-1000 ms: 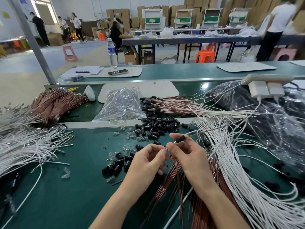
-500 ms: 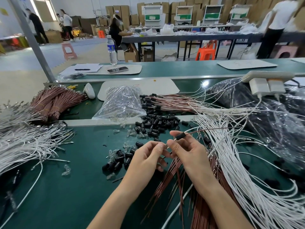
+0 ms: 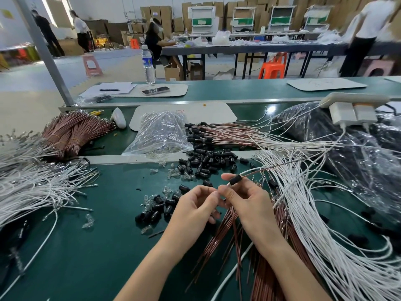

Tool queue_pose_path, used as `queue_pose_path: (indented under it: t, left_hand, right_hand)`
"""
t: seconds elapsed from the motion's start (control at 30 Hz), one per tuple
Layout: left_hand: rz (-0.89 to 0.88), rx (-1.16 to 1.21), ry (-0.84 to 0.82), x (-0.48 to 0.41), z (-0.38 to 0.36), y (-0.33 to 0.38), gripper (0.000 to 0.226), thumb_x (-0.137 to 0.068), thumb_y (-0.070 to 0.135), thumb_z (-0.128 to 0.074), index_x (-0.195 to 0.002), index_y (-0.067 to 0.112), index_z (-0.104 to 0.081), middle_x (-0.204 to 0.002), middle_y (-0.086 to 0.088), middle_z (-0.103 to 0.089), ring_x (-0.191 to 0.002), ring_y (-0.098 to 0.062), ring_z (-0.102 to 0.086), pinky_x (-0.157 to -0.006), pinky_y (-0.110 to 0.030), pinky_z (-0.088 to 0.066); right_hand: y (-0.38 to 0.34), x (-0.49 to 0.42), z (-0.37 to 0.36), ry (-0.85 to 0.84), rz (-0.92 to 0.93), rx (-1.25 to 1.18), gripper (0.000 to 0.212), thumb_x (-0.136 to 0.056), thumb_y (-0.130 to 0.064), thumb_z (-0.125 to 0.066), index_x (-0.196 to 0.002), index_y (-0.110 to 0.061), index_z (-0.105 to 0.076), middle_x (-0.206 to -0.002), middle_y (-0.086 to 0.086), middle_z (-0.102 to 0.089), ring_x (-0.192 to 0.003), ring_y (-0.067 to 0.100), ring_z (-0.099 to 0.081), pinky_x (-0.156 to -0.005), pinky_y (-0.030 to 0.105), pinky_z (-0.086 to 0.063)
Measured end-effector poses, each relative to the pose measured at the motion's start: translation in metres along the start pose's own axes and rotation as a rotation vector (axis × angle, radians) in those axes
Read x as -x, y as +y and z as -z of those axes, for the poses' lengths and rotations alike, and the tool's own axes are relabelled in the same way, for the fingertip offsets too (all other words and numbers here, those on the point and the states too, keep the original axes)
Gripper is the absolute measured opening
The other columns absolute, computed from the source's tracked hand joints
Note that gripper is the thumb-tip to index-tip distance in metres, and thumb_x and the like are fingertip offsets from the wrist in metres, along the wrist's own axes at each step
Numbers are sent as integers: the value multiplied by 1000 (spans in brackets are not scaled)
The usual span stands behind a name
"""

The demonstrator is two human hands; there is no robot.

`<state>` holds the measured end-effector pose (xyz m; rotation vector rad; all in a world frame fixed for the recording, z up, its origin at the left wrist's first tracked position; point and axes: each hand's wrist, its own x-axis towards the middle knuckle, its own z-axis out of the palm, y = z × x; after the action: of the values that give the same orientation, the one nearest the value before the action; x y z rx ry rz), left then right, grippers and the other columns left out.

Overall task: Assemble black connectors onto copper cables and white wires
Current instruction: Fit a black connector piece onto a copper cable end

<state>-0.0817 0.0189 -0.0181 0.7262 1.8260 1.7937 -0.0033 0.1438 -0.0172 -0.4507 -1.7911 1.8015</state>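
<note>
The right hand (image 3: 245,200) pinched a connector (image 3: 235,179) at its fingertips, the cable (image 3: 256,172) running up and to the right from it. The left hand (image 3: 193,207), fingers curled, touched the right thumb from the left, nearest the connector's open end; whether it held anything could not be told.

A factory assembly hall: long green workbenches (image 3: 238,92), stacked cardboard boxes (image 3: 160,16), seated workers (image 3: 155,40).

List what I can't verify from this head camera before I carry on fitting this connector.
1. Head view: what the left hand pinches, if anything; its own curled fingers hide it.
2. Head view: whether the black connector in the right hand is fully seated; too small to tell.
3. Head view: the near ends of the copper cables; partly under the right forearm, cut off by the bottom edge.
</note>
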Motion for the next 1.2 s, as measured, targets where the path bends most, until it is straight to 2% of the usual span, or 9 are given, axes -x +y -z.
queue_pose_path:
  t: [0.13, 0.3, 0.5, 0.6, 0.67, 0.77, 0.87, 1.03, 1.2]
  left_hand:
    - [-56, -34, 20, -1, -2, -3, 12, -102, 17, -57, -101, 12, -68, -86, 1, -77, -68, -9, -65, -64, -21, -54]
    - [-152, -70, 84, 0, -3, -5, 11, -100, 20, -60, -99, 17, -71, -82, 3, -74, -71, -11, -67, -69, -24, -56]
    - [-208, -135, 65, 1, 4, 1, 10, -100, 24, -61, -100, 22, -71, -85, 6, -73, -74, -6, -67, -70, -19, -54]
    - [-262, -361, 166, -2, 21, 1, 12, -102, 32, -56, -105, 29, -67, -86, 12, -72, -79, -5, -66, -73, -18, -51]
    - [-285, -728, 342, -7, 40, -3, 19, -103, 34, -50, -116, 28, -64, -96, 15, -70, -89, -5, -61, -84, -25, -47]
    - [-186, -1165, 392, -10, 59, -9, 33, -104, 34, -42, -133, 27, -57, -127, 7, -62, -116, -16, -52, -99, -34, -35]
    - [-90, -1330, 297, -11, 65, -15, 36, -105, 33, -35, -135, 30, -54, -133, 7, -56, -122, -18, -49, -101, -36, -33]
    - [10, -1338, 233, -20, 73, -13, 38, -107, 20, -33, -141, 27, -48, -137, 5, -48, -126, -20, -43, -102, -35, -32]
    - [58, -1305, 207, -22, 71, -8, 35, -108, 24, -33, -136, 28, -54, -131, 4, -51, -122, -20, -45, -101, -35, -31]
  right_hand:
    - [-1, 1, 0, 6, -16, -14, 23, -86, -30, -77, -109, -30, -74, -77, -5, -74, -72, 7, -73, -69, 13, -54]
    - [-4, 1, 0, -74, -42, 13, 18, -82, -46, -73, -95, -35, -79, -85, 1, -78, -78, 14, -73, -75, 22, -58]
    - [-9, 2, 0, -101, -78, -95, 18, -81, -37, -75, -94, -26, -80, -90, 7, -78, -87, 20, -75, -75, 24, -59]
    - [-10, 1, 1, -53, -106, -153, 18, -79, -33, -76, -89, -19, -81, -89, 5, -78, -81, 15, -73, -72, 22, -59]
    - [-10, 0, 2, -28, -148, -220, 17, -77, -30, -77, -86, -16, -80, -87, 5, -77, -76, 13, -71, -70, 21, -58]
    - [-12, -2, 4, -19, -204, -312, 18, -72, -30, -78, -81, -15, -81, -84, 5, -76, -70, 11, -67, -66, 20, -58]
    - [-14, -3, 4, -33, -249, -414, 13, -73, -26, -77, -78, -15, -82, -82, 6, -74, -68, 10, -66, -64, 18, -58]
    - [-16, -3, 5, -54, -344, -530, 8, -77, -18, -74, -76, -15, -82, -81, 7, -73, -64, 10, -66, -60, 17, -57]
    - [-17, -5, 7, -59, -382, -561, 9, -74, -19, -76, -78, -12, -82, -82, 8, -74, -65, 10, -67, -59, 17, -58]
